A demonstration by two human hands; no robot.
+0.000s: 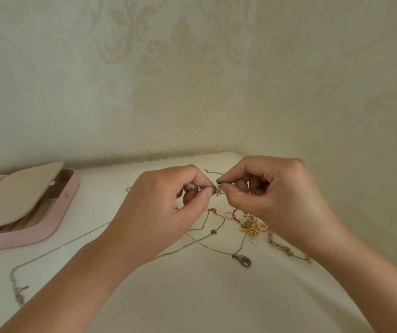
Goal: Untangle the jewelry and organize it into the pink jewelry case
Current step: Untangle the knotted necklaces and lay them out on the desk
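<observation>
My left hand (pixel 166 207) and my right hand (pixel 274 200) are raised over the white table and pinch a thin pink-gold chain with a small charm (pixel 218 190) between their fingertips. Below them lies a tangle of jewelry (pixel 250 228): gold pieces, a red cord, pink beads. A fine chain with a dark pendant (pixel 243 260) trails toward me. A long silver chain (pixel 48 254) runs off to the left. The pink jewelry case (pixel 56 219) stands open at the left, with a beige inner flap (pixel 17 195) raised over its slots.
Patterned cream walls (pixel 192 80) form a corner just behind my hands and close in on the right side. The white table (pixel 192 296) stretches toward me. Another thin chain (pixel 213 172) lies near the back wall.
</observation>
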